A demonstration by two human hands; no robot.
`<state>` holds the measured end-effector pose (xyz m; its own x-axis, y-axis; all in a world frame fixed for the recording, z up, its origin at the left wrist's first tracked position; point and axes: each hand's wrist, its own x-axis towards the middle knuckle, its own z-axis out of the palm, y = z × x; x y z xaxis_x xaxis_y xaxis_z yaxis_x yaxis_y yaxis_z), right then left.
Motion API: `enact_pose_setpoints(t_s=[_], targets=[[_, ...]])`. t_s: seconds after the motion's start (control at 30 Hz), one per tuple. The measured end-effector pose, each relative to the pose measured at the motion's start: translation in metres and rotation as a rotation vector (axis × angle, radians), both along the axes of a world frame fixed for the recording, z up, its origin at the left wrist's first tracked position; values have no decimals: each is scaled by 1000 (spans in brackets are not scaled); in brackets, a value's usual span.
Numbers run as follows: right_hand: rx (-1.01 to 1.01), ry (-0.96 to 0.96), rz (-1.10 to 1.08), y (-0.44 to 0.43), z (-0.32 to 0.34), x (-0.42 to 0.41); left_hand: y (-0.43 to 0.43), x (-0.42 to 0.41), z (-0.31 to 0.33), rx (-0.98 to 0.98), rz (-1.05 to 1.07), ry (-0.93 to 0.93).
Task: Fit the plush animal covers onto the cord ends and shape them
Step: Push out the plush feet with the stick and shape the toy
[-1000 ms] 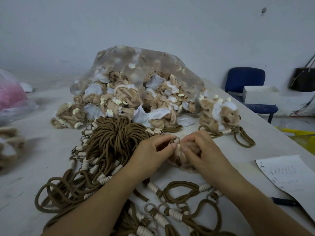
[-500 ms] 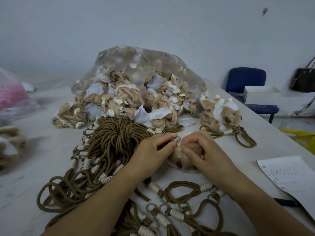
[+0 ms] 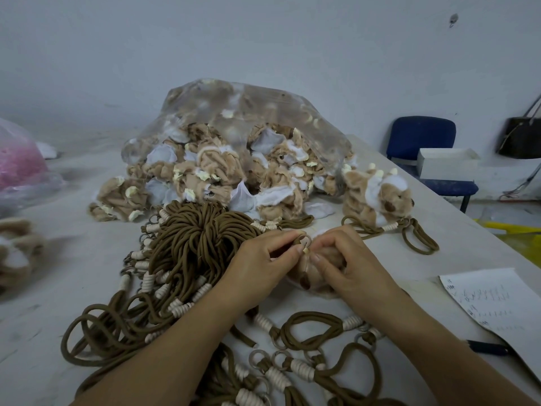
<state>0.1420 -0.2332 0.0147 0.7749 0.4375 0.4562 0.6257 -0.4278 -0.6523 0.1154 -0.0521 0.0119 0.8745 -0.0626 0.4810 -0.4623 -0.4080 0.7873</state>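
Two hands meet near the middle of the white table (image 3: 52, 303) in the head view. The left hand (image 3: 260, 262) pinches a small pale ring (image 3: 301, 237) on a cord end between thumb and forefinger. The right hand (image 3: 351, 265), its fingers curled, grasps a tan plush cover (image 3: 310, 284) that rests on the tabletop. The ring sits at the top of that cover, right between the two sets of fingertips. How far the cord end reaches into the cover cannot be told, as the fingers hide it. Just left of the left hand lies a thick bundle of brown cords (image 3: 202, 238), their ends wrapped in cream binding. More looped cords with rings (image 3: 292, 367) lie in the foreground between the forearms. Behind the bundle a clear plastic bag (image 3: 234, 106) lies on its side, and tan and white unfitted covers (image 3: 219, 174) spill from its mouth onto the table. To the right of the bag sits one finished plush animal (image 3: 377, 191), its brown cord loop (image 3: 418, 238) trailing toward the table edge. A sheet of paper with handwriting (image 3: 497, 300) lies at the right, a dark pen (image 3: 486, 347) just below it. Beyond the table stand a blue chair (image 3: 421, 136) with a white box (image 3: 448, 162) on its seat and a black bag (image 3: 524, 136) against the wall. A pink bag (image 3: 17, 162) and another tan plush piece (image 3: 14, 253) lie at the left edge.
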Motion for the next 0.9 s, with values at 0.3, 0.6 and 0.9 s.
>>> enact_pose_setpoints(t_s=[0.3, 0.6, 0.9], targets=[[13, -7, -38, 1, 0, 0, 0, 0, 0, 6, -8, -11], [19, 3, -71, 0, 0, 1, 1, 1, -2, 34, -27, -7], [30, 16, -64, -1, 2, 1, 0, 1, -2, 1, 7, 12]])
